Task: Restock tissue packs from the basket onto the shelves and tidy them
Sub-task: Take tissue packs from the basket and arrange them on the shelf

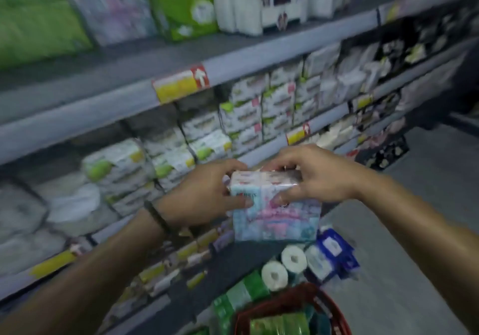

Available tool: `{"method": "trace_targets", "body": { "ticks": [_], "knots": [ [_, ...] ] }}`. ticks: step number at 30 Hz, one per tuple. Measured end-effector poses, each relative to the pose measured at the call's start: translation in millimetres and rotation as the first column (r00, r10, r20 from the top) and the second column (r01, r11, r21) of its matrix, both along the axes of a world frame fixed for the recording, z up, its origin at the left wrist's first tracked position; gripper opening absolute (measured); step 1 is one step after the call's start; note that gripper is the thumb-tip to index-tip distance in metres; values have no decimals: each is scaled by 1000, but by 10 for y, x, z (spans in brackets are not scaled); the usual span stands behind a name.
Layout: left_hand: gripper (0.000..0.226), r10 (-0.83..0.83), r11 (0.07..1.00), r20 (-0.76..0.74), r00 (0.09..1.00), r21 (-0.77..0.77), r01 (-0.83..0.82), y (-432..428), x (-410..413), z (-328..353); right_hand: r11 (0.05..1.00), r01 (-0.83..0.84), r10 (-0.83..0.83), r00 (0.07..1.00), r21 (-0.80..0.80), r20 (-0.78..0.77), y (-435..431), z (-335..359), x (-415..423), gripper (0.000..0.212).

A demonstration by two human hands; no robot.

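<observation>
The pastel tissue pack (274, 210) hangs mid-air at the centre of the view, above the red basket (334, 306) at 6 o'clock and in front of the shelves (233, 70), which run from 9 o'clock up to 2 o'clock. The step in hand looks like carrying this pack to its slot. To do it well, first find the row of matching packs, which the blur hides here. Then turn the printed face outward, slide the pack in flat until it meets its neighbours, and line its front edge with the shelf lip. A soft wrapper will likely dent, so the grip should be light and spread wide.

Both hands grasp the pack. The left hand (202, 192), with a dark wristband (158, 218), wraps the upper corner at 9 o'clock, thumb on the front face. The right hand (318, 176) curls over the top at 3 o'clock, thumb pressing the front. Green packs (280, 324) wait in the basket; paper rolls (274, 275) lie just beyond it.
</observation>
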State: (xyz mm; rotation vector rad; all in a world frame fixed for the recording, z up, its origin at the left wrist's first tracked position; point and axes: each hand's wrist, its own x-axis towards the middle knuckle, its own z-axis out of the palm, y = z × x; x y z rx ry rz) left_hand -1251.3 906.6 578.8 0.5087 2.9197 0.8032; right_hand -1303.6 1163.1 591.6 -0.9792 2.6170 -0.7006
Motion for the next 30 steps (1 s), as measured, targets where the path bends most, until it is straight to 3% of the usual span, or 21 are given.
{"method": "trace_targets", "body": {
  "ticks": [4,9,14,18,21,24,28,30],
  "knots": [
    [39,56,994,-252,966,-73,-76,-252,345,1169,992,-125,122,971,2,-204,-315,1319,104,62],
    [34,109,985,-424,899,-74,-154,-672,573,2215,979,-203,179,914,-28,-363,-706,2474,183,65],
    [35,164,964,-524,836,-97,-249,-1184,345,2618,959,-208,280,819,194,-501,-1393,3021,-79,57],
    [36,245,942,-511,824,-77,-328,-1634,-38,2787,945,-105,277,762,310,-585,-2067,3244,-354,59],
    [34,314,946,-366,876,48,-320,-1989,-362,2895,946,-56,247,759,318,-602,-2529,3300,-662,59],
    [61,396,915,-216,892,176,-363,-2324,-723,2858,955,-2,184,790,298,-585,-2941,3285,-1035,60],
    [86,538,818,-225,812,372,-438,-2692,-1225,2527,962,62,122,774,267,-621,-3371,3203,-1487,59],
    [92,624,780,-328,709,310,-543,-2799,-1445,2246,970,57,107,774,237,-624,-3488,3139,-1667,58]
  ]
}}
